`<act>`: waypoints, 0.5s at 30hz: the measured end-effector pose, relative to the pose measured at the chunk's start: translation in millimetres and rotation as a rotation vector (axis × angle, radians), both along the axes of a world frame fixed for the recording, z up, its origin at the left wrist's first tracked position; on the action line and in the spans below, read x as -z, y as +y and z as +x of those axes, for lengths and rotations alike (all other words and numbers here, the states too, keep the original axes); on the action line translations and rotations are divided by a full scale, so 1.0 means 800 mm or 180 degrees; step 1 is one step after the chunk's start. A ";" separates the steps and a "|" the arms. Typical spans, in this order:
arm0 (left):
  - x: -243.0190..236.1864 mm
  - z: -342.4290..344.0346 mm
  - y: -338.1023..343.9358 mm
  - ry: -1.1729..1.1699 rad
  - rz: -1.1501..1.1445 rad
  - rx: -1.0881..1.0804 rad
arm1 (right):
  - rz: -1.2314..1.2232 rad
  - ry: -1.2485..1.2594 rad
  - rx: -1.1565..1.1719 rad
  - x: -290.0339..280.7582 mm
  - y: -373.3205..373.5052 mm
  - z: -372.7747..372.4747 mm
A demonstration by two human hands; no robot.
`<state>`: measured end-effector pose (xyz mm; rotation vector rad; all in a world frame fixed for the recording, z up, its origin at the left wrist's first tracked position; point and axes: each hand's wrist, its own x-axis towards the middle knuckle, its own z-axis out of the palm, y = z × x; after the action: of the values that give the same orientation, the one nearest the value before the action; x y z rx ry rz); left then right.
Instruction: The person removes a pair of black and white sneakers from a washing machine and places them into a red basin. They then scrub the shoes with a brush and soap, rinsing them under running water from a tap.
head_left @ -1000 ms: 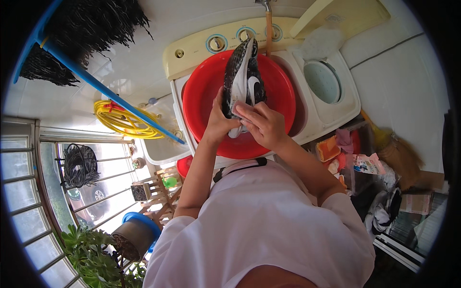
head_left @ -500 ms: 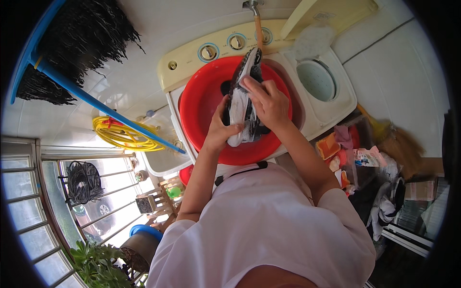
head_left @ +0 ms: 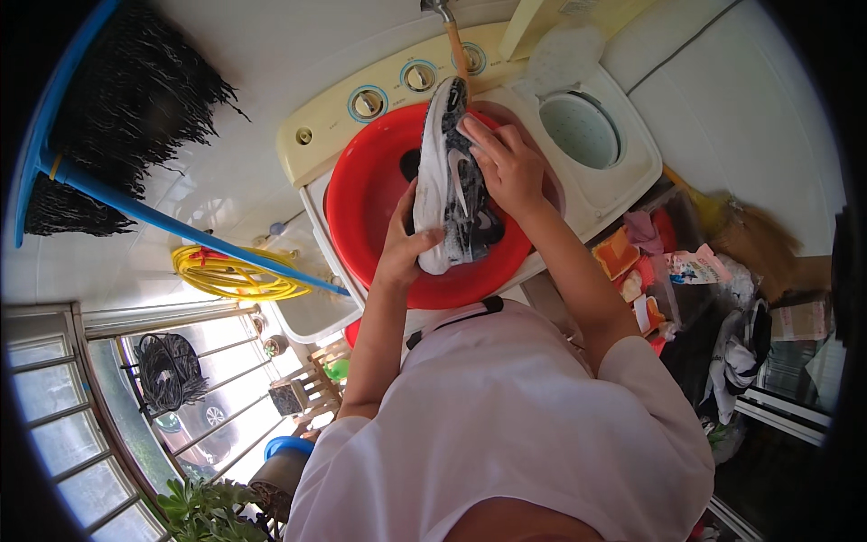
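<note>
A person in a white shirt point(head_left: 506, 406) is standing over one round red basin point(head_left: 348, 226), and both hands are working above it. The left hand point(head_left: 402, 244) is grasping one black-and-white shoe point(head_left: 433, 199) near its lower end, with the thumb lying across the white sole. The right hand point(head_left: 508, 172) is pinching a small pinkish pad point(head_left: 464, 129), mostly hidden under its fingers, and pressing it on the dark upper. White suds are clinging to the shoe, which is tilting toe-up over the basin. Inside the basin at least one dark item point(head_left: 409, 165) is lying, partly hidden behind the shoe.

The basin is sitting on a twin-tub washing machine point(head_left: 632, 176), covering much of its left side; to the right, one round spin tub point(head_left: 580, 131) is standing uncovered. Off to the right, a see-through bin point(head_left: 688, 221) is holding one orange sponge point(head_left: 616, 253), one pink cloth point(head_left: 644, 232) and other small things. One white sink point(head_left: 312, 312) is standing left of the machine, near one coil of yellow hose point(head_left: 239, 274).

Farther back, three dials point(head_left: 418, 77) are lining the cream panel point(head_left: 330, 126), and one tap point(head_left: 437, 7) is feeding into one tan hose point(head_left: 457, 50).
</note>
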<state>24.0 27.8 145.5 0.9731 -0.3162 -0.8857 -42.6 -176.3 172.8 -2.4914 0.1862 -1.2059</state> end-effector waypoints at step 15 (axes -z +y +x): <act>-0.003 -0.006 0.012 0.0297 -0.0140 0.0580 | -0.0308 -0.0056 -0.0182 -0.029 -0.010 0.002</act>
<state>18.8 37.1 147.8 0.8690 -0.3472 -1.0824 -41.2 -184.2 195.9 -2.5491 0.0527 -1.2407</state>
